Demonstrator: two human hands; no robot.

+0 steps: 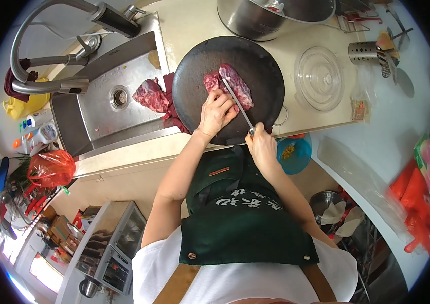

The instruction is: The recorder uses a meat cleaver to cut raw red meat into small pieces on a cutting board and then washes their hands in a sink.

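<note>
Cutting: right hand (261, 147) closed around the handle of a knife (237, 105), blade lying across the raw meat (229, 89) on the round dark board (228, 89).
Left hand: left hand (216, 111) pressed flat on the near end of the meat, fingers curled over it — holding it down, not wrapped around it.
Meat position: just above the board's centre, at about 12 o'clock from the left hand.
Hidden: the knife handle sits inside the right fist; part of the blade's edge is lost against the meat, so how deep it sits cannot be told.
Second piece: another red chunk of meat (151, 96) lies in the steel sink (108, 96), at 9 o'clock from the board, touching its rim.
Cut off: a steel pot (255, 20) at 12 o'clock runs out of the top edge.
Surface: pale countertop (189, 25); a clear glass lid (319, 78) at 3 o'clock from the board; a blue bowl (296, 154) below the counter edge at 5 o'clock.
Room: bent faucet (47, 50) over the sink — a red plastic bag (51, 168) at 8 o'clock.
Wearing: green apron (240, 218).
</note>
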